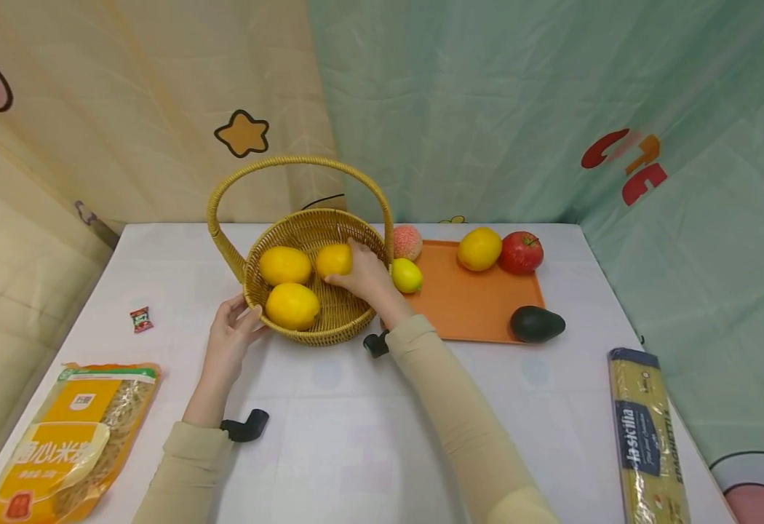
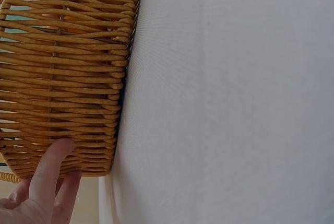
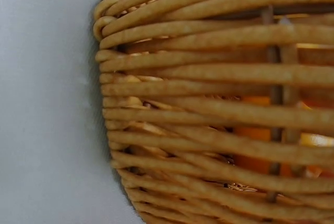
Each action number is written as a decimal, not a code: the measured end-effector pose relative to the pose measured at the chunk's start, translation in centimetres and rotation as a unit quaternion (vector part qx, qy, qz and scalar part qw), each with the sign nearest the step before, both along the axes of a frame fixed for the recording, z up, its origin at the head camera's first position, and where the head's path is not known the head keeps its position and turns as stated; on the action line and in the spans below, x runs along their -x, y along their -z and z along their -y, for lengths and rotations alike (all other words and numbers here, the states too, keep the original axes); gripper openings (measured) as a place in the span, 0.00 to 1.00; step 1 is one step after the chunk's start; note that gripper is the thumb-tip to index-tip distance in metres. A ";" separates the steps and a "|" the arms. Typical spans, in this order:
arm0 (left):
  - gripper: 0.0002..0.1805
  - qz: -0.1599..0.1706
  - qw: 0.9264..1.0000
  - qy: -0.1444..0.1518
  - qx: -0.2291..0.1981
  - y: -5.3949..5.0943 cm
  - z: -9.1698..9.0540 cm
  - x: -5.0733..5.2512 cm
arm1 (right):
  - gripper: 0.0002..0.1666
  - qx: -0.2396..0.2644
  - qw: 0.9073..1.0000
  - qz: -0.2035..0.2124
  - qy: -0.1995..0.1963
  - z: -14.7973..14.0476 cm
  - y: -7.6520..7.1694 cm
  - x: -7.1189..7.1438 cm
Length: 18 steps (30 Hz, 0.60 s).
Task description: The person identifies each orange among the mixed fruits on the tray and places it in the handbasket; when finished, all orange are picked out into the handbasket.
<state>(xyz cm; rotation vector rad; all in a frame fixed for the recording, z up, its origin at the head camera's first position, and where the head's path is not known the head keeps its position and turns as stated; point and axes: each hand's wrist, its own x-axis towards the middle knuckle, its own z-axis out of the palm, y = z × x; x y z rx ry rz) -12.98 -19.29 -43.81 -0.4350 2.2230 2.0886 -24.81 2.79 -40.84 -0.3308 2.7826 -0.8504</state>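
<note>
A round wicker basket with a tall arched handle stands on the white table. My left hand holds its left rim, thumb at the edge. In the left wrist view, fingers of that hand lie against the woven side. Inside the basket, my right hand grips a yellow lemon, partly covered by the fingers. Two more lemons, one behind and one in front, lie at the basket's left. The right wrist view shows only the basket's weave and table, with yellow-orange patches through the gaps.
Right of the basket, an orange tray bears a lemon, a red apple and an avocado. A peach and a yellow-green fruit sit by its left edge. Packaged noodles, spaghetti and a small red packet lie outward.
</note>
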 end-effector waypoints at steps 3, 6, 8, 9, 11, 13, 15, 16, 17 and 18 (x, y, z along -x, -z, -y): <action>0.36 0.001 1.000 0.000 0.000 0.0 0.0 0.0 | 0.56 0.001 1.000 -0.006 0.000 0.0 0.0 -0.1; 0.36 0.001 1.000 -0.002 -0.002 -0.1 -0.1 0.0 | 0.55 0.010 1.000 -0.016 0.001 -0.2 -0.3 -0.2; 0.36 0.002 1.000 -0.003 -0.002 -0.1 -0.1 0.0 | 0.53 0.019 0.999 -0.025 0.005 -0.3 -0.5 -0.5; 0.35 0.002 1.000 -0.004 -0.002 -0.1 -0.1 0.0 | 0.52 0.026 0.999 -0.032 0.007 -0.5 -0.6 -0.6; 0.35 0.003 1.000 -0.006 -0.003 -0.1 -0.1 0.0 | 0.48 0.045 0.998 -0.049 0.010 -0.8 -0.8 -1.0; 0.35 0.003 1.000 -0.007 -0.003 -0.1 -0.1 0.0 | 0.43 0.067 0.995 -0.070 0.013 -1.3 -0.9 -1.4; 0.36 0.004 1.000 -0.007 -0.004 -0.1 -0.1 0.0 | 0.38 0.100 0.991 -0.089 0.017 -1.9 -1.1 -2.0; 0.36 0.004 1.000 -0.006 -0.004 -0.1 -0.1 0.0 | 0.36 0.116 0.988 -0.098 0.019 -2.2 -1.1 -2.2; 0.36 0.004 1.000 -0.005 -0.003 0.0 -0.1 0.1 | 0.33 0.134 0.985 -0.106 0.022 -2.5 -1.1 -2.5; 0.36 0.003 1.000 -0.004 -0.002 0.0 -0.1 0.1 | 0.31 0.156 0.981 -0.111 0.026 -2.9 -1.2 -2.8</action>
